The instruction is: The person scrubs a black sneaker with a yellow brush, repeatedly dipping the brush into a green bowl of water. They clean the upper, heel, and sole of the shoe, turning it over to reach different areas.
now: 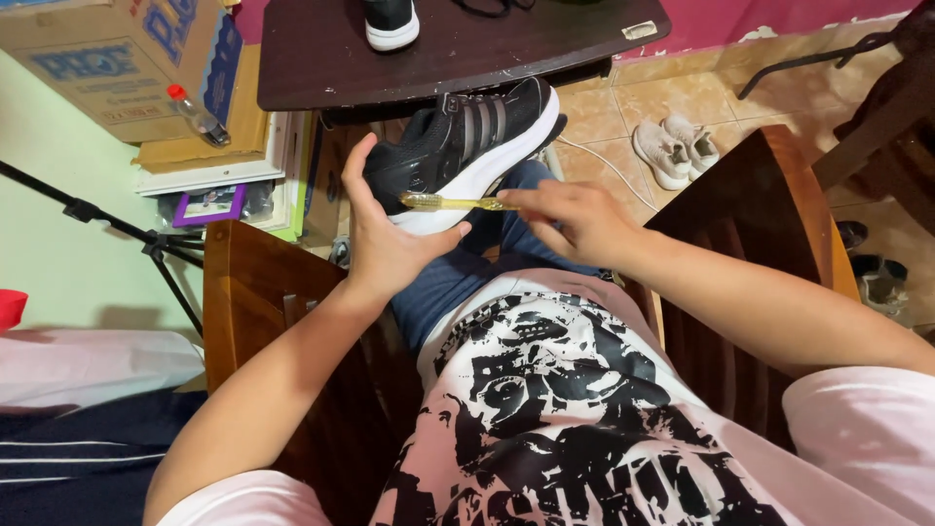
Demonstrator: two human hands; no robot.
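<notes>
My left hand (382, 232) grips the heel end of a black sneaker (467, 146) with grey stripes and a white sole, holding it on its side above my lap. In my right hand (570, 219) is a yellow toothbrush (453, 203), pinched at its handle. The brush head lies against the white sole near the heel, close to my left thumb. I sit in a wooden chair (248, 282) wearing a white shirt with a black print and blue trousers.
A dark wooden table (321, 58) stands ahead with another black shoe (392, 21) on it. A pair of white sneakers (674, 148) lies on the tiled floor at right. Cardboard boxes (88, 58), a small bottle (198, 115) and a tripod leg (107, 226) are at left.
</notes>
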